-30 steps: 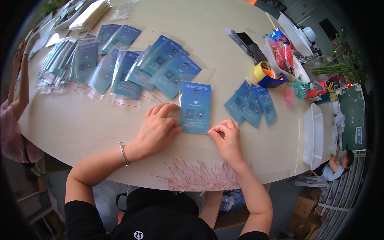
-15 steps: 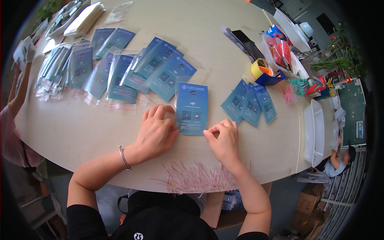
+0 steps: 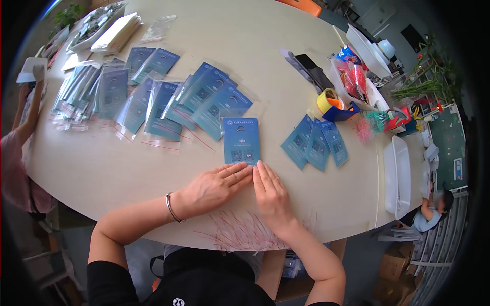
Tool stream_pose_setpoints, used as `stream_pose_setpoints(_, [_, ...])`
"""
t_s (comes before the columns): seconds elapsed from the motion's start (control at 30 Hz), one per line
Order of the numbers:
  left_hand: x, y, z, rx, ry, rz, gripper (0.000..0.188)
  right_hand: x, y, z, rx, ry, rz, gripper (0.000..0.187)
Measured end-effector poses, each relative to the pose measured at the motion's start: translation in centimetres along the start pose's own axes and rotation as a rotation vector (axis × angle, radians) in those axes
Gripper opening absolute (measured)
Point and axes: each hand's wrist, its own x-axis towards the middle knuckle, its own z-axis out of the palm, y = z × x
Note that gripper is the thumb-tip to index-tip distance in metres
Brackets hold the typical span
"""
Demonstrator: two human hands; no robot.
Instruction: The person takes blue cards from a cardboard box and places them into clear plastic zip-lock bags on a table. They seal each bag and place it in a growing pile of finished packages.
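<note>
A blue printed card point(image 3: 242, 138) in a clear plastic sleeve lies flat on the table in front of me. My left hand point(image 3: 217, 187) rests flat across its lower edge, fingers stretched out and pointing right. From the other side my right hand point(image 3: 271, 196) presses its straight fingers on the card's lower right corner, its fingertips touching those of my left hand. The sleeve's bottom edge is hidden under my fingers. Just behind lie several more sleeved blue cards point(image 3: 223, 109), overlapping in a fan. To the right are three blue cards point(image 3: 317, 145) without visible sleeves.
Thin red-edged clear strips point(image 3: 240, 229) are heaped at the table's near edge. At right are yellow tape point(image 3: 329, 100), a phone point(image 3: 312, 71), a bin of red packets point(image 3: 352, 71) and a white tray point(image 3: 397, 176). People work at far left and right.
Both hands have come together over the card's lower edge. My left hand has left the card's side and flattened; my right hand has gone from a pinch to straight fingers.
</note>
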Motion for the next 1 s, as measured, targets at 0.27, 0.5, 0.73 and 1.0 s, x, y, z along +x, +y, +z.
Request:
stream_pose_setpoints(0.27, [-1.9, -5.3, -2.7, 0.311, 0.056, -0.193, 0.049, -1.3, 2.5, -1.4, -0.205, -0.077, 0.160, 0.046])
stream_pose_setpoints(0.5, [0.1, -1.8, -3.2, 0.046, -0.048, -0.124, 0.039, -2.0, 4.9, -2.9, -0.329, 0.030, 0.304, 0.039])
stream_pose_setpoints(0.73, [3.4, -4.9, -2.5, 0.037, 0.083, 0.240, 0.037, -0.4, -0.3, -3.3, 0.343, 0.075, 0.244, 0.022])
stream_pose_setpoints(1.0, [1.7, -2.3, -1.9, 0.013, 0.004, 0.034, 0.041, -0.8, -0.6, -2.8, 0.400, 0.045, 0.288, 0.020])
